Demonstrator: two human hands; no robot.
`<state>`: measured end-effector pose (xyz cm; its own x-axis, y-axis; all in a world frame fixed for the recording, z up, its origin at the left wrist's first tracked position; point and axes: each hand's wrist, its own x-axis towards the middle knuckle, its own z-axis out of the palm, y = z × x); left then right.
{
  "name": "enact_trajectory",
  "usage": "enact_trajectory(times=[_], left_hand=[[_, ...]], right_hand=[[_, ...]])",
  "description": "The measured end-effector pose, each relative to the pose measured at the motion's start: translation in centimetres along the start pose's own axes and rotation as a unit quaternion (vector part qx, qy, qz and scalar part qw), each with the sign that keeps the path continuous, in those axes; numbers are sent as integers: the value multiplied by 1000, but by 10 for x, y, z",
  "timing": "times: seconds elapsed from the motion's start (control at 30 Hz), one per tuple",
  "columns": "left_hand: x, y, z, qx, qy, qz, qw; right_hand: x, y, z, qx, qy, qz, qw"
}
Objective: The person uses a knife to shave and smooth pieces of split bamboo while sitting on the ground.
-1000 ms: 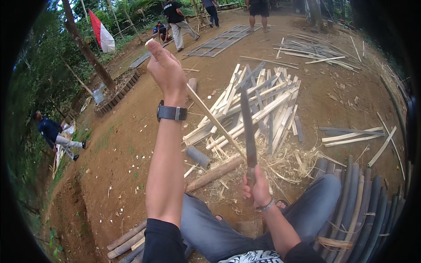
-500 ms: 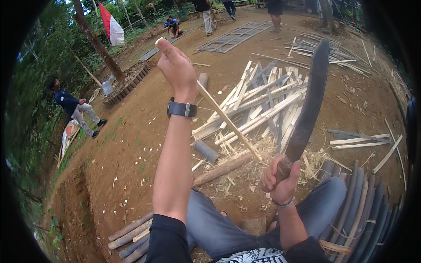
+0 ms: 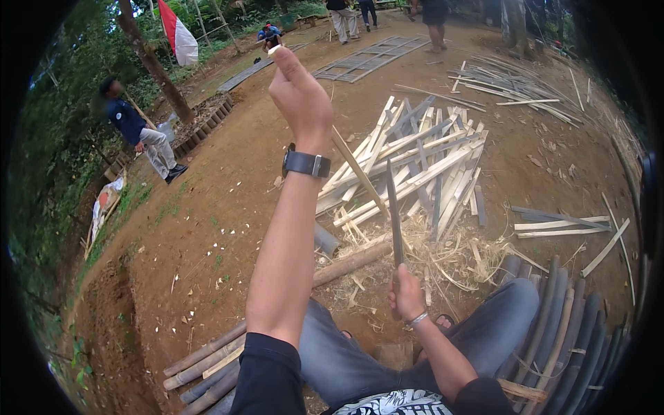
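Observation:
My left hand (image 3: 301,100), raised high with a dark watch on the wrist, is closed around the upper end of a bamboo strip (image 3: 357,166). A pale tip shows above the thumb, and the strip slants down to the right toward the ground. Lower and further right, my right hand (image 3: 407,296) grips the handle of a machete (image 3: 395,221). Its blade points up, seen almost edge-on, close beside the strip's lower part. A bamboo pole (image 3: 353,264) lies on the ground in front of my knees, with curled shavings (image 3: 460,266) by it.
Split bamboo strips (image 3: 443,162) lie heaped ahead. Dark bamboo poles (image 3: 553,325) are stacked at my right, more poles (image 3: 207,366) at my left. A person (image 3: 142,135) stands at the left; others are at the back near a lattice panel (image 3: 373,57). A trench (image 3: 124,325) runs at left.
The machete has dropped and turned from broad side to nearly edge-on, moving left toward the strip. My left hand has shifted slightly right with the strip. The person at the left has moved.

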<state>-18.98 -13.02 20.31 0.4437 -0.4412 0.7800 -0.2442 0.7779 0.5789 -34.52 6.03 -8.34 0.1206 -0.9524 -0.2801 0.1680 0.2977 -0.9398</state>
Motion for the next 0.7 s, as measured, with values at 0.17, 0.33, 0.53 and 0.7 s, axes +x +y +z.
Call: enact_trajectory(times=[0.17, 0.33, 0.53, 0.7], left_hand=[[2, 4, 2, 18, -13, -3, 1000], [-18, 27, 38, 22, -30, 9, 999], [-15, 21, 33, 21, -45, 7, 999], [-21, 28, 61, 18, -40, 44, 998]], right_hand=[[-30, -84, -20, 158, -27, -185, 970], [17, 14, -28, -45, -13, -28, 998], [-36, -103, -36, 160, -59, -163, 972], [3, -41, -33, 82, -24, 57, 995]])
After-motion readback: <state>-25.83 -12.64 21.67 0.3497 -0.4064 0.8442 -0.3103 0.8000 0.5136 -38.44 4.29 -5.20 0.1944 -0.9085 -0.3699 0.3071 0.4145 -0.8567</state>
